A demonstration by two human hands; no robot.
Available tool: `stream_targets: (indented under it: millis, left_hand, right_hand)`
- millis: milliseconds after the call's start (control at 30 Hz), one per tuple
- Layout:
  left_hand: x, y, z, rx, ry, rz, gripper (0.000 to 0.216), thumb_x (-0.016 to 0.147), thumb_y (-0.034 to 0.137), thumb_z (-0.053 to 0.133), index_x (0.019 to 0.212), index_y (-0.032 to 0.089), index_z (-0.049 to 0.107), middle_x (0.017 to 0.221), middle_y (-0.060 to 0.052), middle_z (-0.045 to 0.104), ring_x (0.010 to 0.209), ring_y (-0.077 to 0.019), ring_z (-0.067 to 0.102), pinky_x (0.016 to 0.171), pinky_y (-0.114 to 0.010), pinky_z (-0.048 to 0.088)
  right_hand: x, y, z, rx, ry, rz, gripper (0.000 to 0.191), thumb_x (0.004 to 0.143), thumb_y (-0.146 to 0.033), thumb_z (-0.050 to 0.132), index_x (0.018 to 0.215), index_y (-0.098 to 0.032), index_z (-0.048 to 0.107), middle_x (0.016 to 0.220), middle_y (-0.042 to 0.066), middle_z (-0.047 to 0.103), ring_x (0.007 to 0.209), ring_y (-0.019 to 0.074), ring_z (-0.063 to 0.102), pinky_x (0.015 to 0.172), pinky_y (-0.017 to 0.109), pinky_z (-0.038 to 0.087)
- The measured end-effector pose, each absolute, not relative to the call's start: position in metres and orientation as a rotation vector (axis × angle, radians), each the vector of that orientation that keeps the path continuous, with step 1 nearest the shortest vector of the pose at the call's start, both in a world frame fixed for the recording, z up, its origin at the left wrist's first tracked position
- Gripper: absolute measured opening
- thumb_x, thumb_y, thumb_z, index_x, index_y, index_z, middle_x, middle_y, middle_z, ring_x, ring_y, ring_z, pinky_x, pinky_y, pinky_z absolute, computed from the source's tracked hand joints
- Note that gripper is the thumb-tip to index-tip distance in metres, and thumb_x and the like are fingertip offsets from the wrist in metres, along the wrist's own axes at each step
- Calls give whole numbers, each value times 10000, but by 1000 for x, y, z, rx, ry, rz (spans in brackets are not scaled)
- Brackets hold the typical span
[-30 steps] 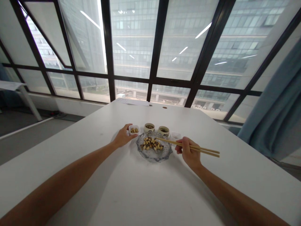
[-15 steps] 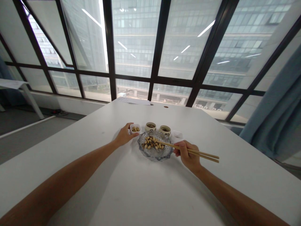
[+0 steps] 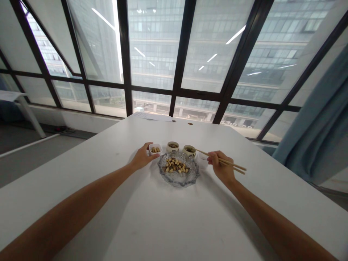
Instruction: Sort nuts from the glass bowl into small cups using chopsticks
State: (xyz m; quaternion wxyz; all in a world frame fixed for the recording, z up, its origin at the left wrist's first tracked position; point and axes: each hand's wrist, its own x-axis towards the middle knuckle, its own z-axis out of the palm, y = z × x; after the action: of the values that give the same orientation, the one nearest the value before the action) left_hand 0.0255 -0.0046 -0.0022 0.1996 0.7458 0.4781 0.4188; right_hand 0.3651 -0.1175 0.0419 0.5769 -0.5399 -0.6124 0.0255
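My left hand point(image 3: 143, 156) is closed on the rim of a small white dish point(image 3: 160, 149), which has several pale nuts point(image 3: 154, 149) in it. In my right hand point(image 3: 222, 166) is a pair of chopsticks point(image 3: 236, 166). Their tips lie by the right rim of a cream cup point(image 3: 189, 155) with dark lettering; whether they pinch anything is too small to tell. A second cream cup point(image 3: 173, 147) stands to its left, with dark bits inside. In front sits a scalloped glass bowl point(image 3: 179, 180), holding a heap of nuts and dark seeds point(image 3: 175, 166).
A white dish point(image 3: 201, 158), partly hidden, stands between the glass bowl and my right hand. Papers point(image 3: 153, 116) and a small brown disc point(image 3: 190, 123) lie at the far edge of the white table point(image 3: 152, 221). A blue curtain point(image 3: 312, 134) hangs at the right.
My right hand has lifted the chopsticks out of the glass bowl and moved them right and away from me, to beside the right cup. My left hand stays on the white dish.
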Motion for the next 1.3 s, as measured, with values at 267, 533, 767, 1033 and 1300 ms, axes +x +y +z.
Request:
stream_targets:
  millis: [267, 533, 767, 1033, 1300]
  left_hand:
    - [25, -6, -1, 2093, 1386, 1161, 712, 724, 556, 713, 1308, 202, 516, 1092, -85, 692, 1002, -230, 656, 904, -367, 521]
    - [24, -5, -3, 2107, 1381, 1150, 714, 734, 564, 702, 1313, 193, 513, 1092, -81, 694, 994, -220, 657, 913, -359, 514]
    - [25, -8, 1, 2110, 1393, 1137, 716, 732, 561, 704, 1310, 179, 520, 1101, -99, 692, 1005, -235, 660, 899, -358, 522]
    - [24, -5, -4, 2102, 1363, 1162, 730, 732, 569, 701, 1319, 176, 517, 1092, -101, 689, 985, -235, 657, 895, -375, 519]
    - [25, -9, 1, 2096, 1386, 1161, 727, 723, 565, 713, 1307, 170, 536, 1068, -103, 693, 934, -232, 661, 858, -372, 525]
  right_hand:
    - [358, -126, 58, -1313, -1541, 15, 550, 926, -652, 472, 718, -180, 665, 607, 65, 677, 524, 182, 631, 501, 285, 490]
    - [333, -146, 89, -1285, -1508, 423, 676, 804, -792, 512, 598, -161, 643, 420, 32, 557, 312, 115, 468, 302, 219, 335]
    - [324, -145, 82, -1327, -1549, 494, 688, 774, -819, 512, 630, -157, 631, 446, 32, 582, 329, 117, 507, 311, 204, 372]
    - [332, -143, 89, -1270, -1363, 447, 695, 744, -822, 552, 615, -144, 638, 418, 35, 569, 299, 106, 480, 290, 199, 361]
    - [352, -127, 83, -1209, -1130, 501, 684, 715, -811, 599, 595, -139, 636, 404, 38, 559, 285, 107, 458, 275, 208, 349]
